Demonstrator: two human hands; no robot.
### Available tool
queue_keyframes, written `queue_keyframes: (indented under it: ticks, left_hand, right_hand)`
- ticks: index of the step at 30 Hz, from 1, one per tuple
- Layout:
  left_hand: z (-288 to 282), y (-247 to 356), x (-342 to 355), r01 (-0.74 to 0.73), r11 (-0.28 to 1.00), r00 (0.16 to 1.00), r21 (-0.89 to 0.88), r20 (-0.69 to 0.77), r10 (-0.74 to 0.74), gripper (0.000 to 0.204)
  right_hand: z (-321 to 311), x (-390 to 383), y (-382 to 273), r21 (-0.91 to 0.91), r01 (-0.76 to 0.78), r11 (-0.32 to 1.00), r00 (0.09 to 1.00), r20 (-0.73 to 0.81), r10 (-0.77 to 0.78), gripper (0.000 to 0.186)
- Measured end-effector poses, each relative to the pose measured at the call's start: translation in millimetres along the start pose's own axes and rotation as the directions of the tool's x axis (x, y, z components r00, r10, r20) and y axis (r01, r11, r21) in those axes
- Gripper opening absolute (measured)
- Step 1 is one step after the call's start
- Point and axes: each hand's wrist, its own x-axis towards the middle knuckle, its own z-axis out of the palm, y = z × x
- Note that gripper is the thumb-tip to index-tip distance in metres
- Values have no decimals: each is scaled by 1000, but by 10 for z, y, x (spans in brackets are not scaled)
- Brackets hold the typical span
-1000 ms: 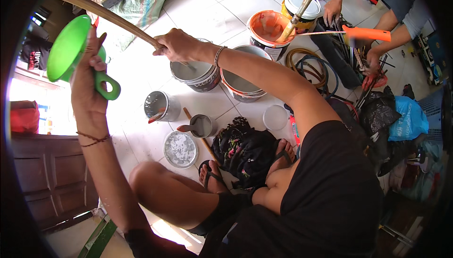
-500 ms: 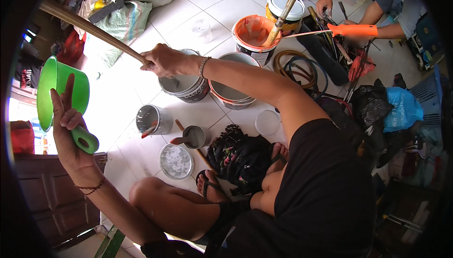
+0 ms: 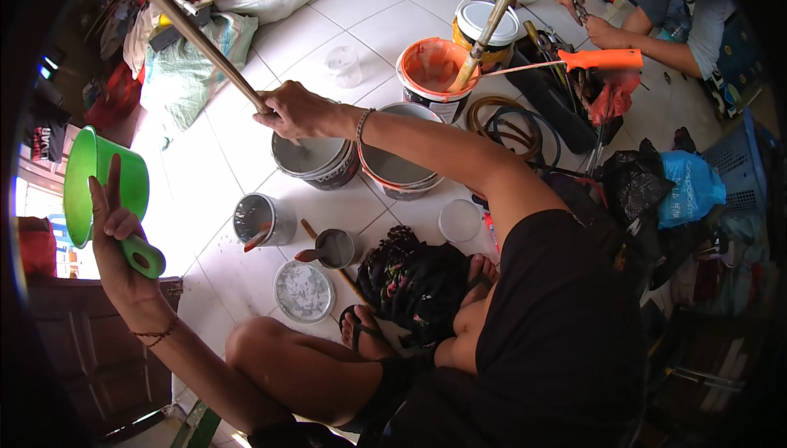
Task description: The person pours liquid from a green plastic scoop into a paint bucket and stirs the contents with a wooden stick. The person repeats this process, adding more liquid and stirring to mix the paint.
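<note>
My left hand (image 3: pixel 123 239) grips the handle of a green plastic dipper (image 3: pixel 92 186) out at the left, index and middle fingers extended. My right hand (image 3: pixel 291 109) is closed around a long pole (image 3: pixel 193 38) that slants from the upper left down into a bucket of grey liquid (image 3: pixel 311 161). Beside it stands a second grey-filled bucket (image 3: pixel 385 169). In front of me are a metal can (image 3: pixel 270 222) and a small pot (image 3: pixel 336 251), each with a red-tipped handle, a smeared round lid (image 3: pixel 305 300) and a bundled dark floral cloth (image 3: pixel 393 276).
An orange bucket (image 3: pixel 426 71) holds another pole, with an orange-handled tool across it. A yellow bucket (image 3: pixel 484 22) stands behind, beside a tool bag (image 3: pixel 537 95) and hoses (image 3: pixel 500 120). A co-worker's hands (image 3: pixel 598 30) handle metal tools at upper right. Sacks (image 3: pixel 193 79) lie upper left, bags (image 3: pixel 684 190) right.
My left hand and the dipper have moved lower. The pole in my right hand slants more steeply. The co-worker's hands have lifted from the tool bag and come together around a small metal object.
</note>
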Motion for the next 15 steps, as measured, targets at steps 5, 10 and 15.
queue_keyframes:
  ticks: [5, 10, 15]
  left_hand:
    - [19, 24, -71, -9, 1000, 1000, 7, 20, 9, 55]
    - [6, -10, 4, -8, 1000, 1000, 13, 7, 8, 56]
    - [48, 13, -79, 11, 999, 999, -53, 38, -9, 56]
  right_hand:
    - [-21, 21, -36, -112, 1, 994, 1000, -11, -2, 21]
    - [68, 30, 87, 15, -49, 999, 998, -41, 50, 20]
    - [-63, 62, 33, -61, -16, 998, 999, -30, 14, 21]
